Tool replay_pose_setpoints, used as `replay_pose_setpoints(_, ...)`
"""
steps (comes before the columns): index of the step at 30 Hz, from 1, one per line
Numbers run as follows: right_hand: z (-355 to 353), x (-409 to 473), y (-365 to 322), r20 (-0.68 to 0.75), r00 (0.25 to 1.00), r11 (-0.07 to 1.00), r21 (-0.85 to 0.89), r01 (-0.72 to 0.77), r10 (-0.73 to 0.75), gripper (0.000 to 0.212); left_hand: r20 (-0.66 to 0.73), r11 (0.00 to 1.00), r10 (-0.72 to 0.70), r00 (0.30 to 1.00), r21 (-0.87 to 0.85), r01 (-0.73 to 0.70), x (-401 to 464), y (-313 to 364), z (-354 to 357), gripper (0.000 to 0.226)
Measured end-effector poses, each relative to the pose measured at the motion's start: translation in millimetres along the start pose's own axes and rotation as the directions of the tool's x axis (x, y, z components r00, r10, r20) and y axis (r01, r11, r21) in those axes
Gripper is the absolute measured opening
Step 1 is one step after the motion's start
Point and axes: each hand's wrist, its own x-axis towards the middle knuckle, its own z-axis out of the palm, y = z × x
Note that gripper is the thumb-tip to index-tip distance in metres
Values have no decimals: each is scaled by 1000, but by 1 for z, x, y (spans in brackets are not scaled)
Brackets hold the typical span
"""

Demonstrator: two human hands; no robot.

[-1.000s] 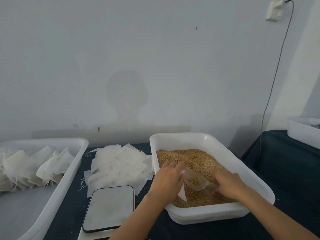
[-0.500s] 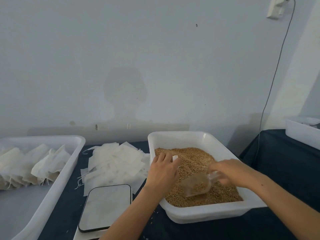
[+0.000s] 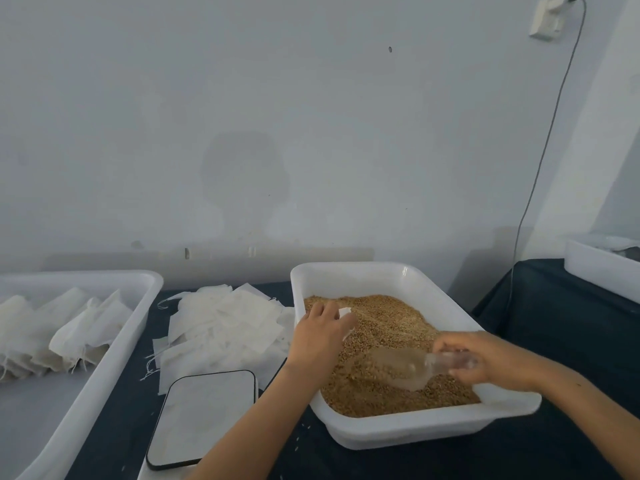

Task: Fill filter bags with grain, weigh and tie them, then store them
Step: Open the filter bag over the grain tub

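Note:
A white tub [image 3: 415, 433] on the dark table holds brown grain [image 3: 377, 320]. My right hand [image 3: 485, 358] grips the handle of a clear plastic scoop [image 3: 398, 367], whose bowl lies low in the grain with grain inside. Over the tub's left side, my left hand [image 3: 318, 336] holds a white filter bag [image 3: 344, 312]; only a corner of the bag shows past the fingers. A flat scale [image 3: 204, 415] with a pale top sits in front of a loose pile of empty filter bags [image 3: 225, 323].
A large white tub [image 3: 114, 344] at the left holds several filled, tied bags [image 3: 62, 336]. Another white tub [image 3: 602, 265] stands on a dark-covered table at the far right. A cable [image 3: 540, 161] runs down the wall behind it. Stray grains lie on the cloth near the scale.
My right hand has shifted its hold to the scoop's handle and pushed the scoop into the grain. My left hand has drawn the bag up and back to the tub's left side.

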Motion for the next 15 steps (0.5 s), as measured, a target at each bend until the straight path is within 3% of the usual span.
replay_pose_setpoints(5,-30,-17,-2,-104,994,998,-56,-28,22,21,36,992,107,994,-67,-105,4,-2,5,20)
replay_pose_setpoints(15,-52,-7,-32,-117,991,938,-334,-94,58,21,52,968,177,983,-189,-165,5,-1,7,17)
